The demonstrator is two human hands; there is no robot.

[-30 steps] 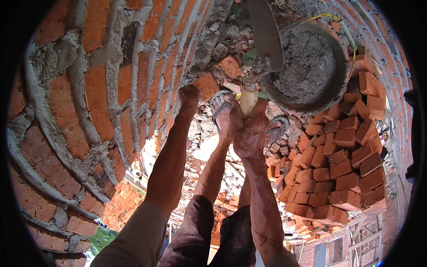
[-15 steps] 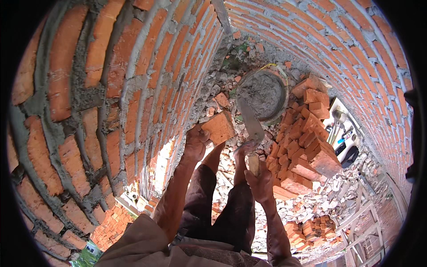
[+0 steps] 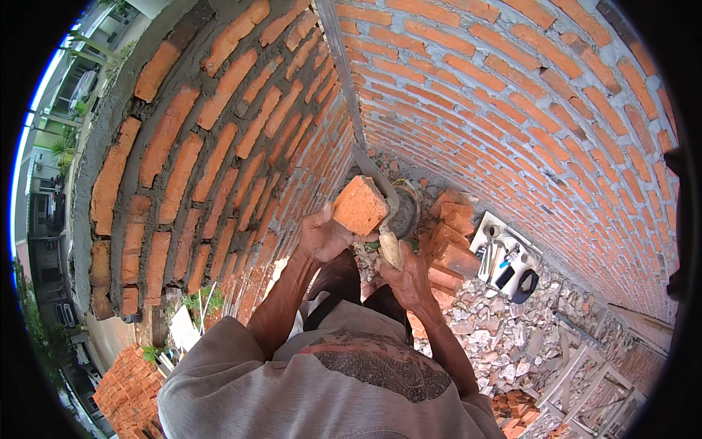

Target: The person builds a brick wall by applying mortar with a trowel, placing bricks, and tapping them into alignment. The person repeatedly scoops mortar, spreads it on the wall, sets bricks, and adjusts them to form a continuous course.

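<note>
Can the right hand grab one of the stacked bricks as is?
Probably not: the right hand is wrapped around the handle of a trowel, so it seems to have no free grip. The stacked bricks also look lower down, though nothing visible blocks the way.

We counted two bare hands (image 3: 324, 235) (image 3: 409, 278), one held orange clay brick (image 3: 360, 206), one wooden-handled metal trowel (image 3: 393, 202), two mortared orange-brick walls (image 3: 241, 146) (image 3: 497, 95).
</note>
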